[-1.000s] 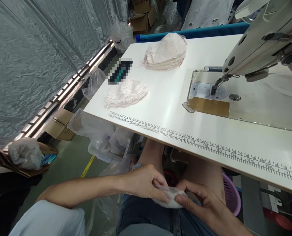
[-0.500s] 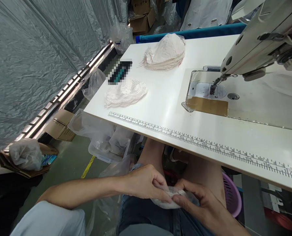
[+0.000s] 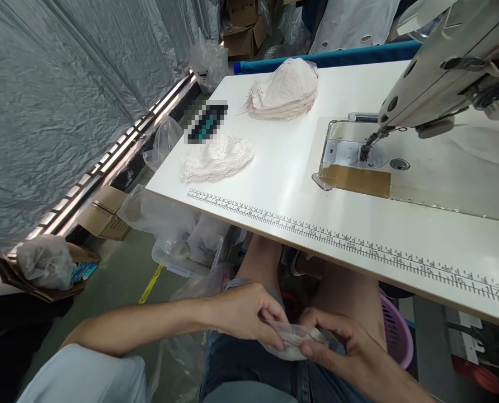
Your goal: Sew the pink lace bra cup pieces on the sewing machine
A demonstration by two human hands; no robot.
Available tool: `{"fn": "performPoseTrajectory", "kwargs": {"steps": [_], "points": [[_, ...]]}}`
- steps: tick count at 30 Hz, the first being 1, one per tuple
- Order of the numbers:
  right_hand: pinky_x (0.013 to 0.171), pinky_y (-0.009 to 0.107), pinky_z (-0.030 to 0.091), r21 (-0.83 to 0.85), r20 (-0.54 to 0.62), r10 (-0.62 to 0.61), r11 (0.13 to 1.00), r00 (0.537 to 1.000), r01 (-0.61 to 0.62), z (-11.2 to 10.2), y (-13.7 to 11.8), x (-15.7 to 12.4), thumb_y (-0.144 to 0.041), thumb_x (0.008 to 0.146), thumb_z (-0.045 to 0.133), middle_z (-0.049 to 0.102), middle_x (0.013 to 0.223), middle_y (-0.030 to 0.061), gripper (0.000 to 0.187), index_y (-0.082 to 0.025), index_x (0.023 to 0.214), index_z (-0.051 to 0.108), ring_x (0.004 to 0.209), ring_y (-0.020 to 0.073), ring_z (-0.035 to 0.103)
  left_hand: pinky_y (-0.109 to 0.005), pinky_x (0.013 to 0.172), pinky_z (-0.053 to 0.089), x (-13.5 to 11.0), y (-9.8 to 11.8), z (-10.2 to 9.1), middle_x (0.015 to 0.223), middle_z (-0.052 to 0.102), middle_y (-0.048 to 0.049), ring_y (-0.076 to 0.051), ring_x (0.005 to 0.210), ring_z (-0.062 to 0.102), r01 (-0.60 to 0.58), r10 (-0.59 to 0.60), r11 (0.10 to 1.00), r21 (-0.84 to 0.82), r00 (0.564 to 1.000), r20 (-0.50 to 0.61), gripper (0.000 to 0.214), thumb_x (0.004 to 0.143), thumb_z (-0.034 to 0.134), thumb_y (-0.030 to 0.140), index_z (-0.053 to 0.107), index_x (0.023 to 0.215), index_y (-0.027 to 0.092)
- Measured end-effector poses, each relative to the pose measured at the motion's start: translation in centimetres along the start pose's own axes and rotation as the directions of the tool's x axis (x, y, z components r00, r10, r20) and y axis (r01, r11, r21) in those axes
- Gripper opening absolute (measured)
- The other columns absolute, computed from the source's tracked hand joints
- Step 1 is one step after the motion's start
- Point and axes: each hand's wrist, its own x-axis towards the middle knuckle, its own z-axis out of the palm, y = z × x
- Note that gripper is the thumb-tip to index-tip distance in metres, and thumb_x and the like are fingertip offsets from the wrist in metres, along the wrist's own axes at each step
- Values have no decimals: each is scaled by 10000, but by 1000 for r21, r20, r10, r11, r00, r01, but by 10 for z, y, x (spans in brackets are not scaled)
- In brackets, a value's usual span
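The held piece (image 3: 292,350) looks thin and translucent; the lace piece (image 3: 219,160) is rough openwork cloth. The bench (image 3: 277,168) is smooth and glossy, the needle plate (image 3: 342,153) shiny metal, the carton (image 3: 104,214) matt cardboard.

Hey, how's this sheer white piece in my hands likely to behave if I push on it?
The sheer white piece probably folds easily, since it looks bunched between the left hand and right hand. It's likely light, as its edge looks thin and partly see-through.

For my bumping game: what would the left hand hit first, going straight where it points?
Beyond the thin white piece it pinches, the left hand would probably bump the right hand, though depth is hard to judge.
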Motion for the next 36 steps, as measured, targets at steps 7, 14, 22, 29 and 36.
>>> {"fn": "performPoseTrajectory", "kwargs": {"steps": [7,14,22,29,36], "points": [[633,236,381,15,32,-20,1000,999,19,-4,3,4,-445,822,575,561,714,-8,275,-185,735,608,696,149,495,-183,649,452,-5,2,-6,761,674,-11,-146,732,602,-40,40,999,12,999,7,245,641,718,195,714,879,138],[649,250,390,-15,39,8,1000,999,-8,-9,6,2,-471,822,563,573,738,0,288,-191,776,610,721,162,506,-181,653,441,-5,-2,-9,764,646,-16,-131,729,580,-81,82,996,-23,996,27,232,667,717,278,722,849,133],[652,258,403,26,36,-17,1000,999,16,-6,6,6,-466,806,586,612,723,12,308,-175,735,655,711,170,538,-174,655,454,-4,-1,-10,730,667,-20,-101,683,578,3,-1,996,-94,1000,21,320,705,691,403,725,891,145],[670,253,415,137,17,30,990,999,-32,-10,12,3,-403,803,615,619,747,13,237,-174,768,667,735,168,540,-196,685,470,-6,-7,-13,806,693,-48,-132,730,612,4,0,998,-67,999,52,431,689,690,475,707,970,149],[662,253,425,127,-67,67,990,996,-58,-9,18,1,-428,775,636,624,747,23,249,-181,765,667,735,180,546,-196,679,486,-4,-13,-12,835,704,-70,-129,721,618,-12,11,1000,15,999,33,289,782,620,319,701,981,126]]}}
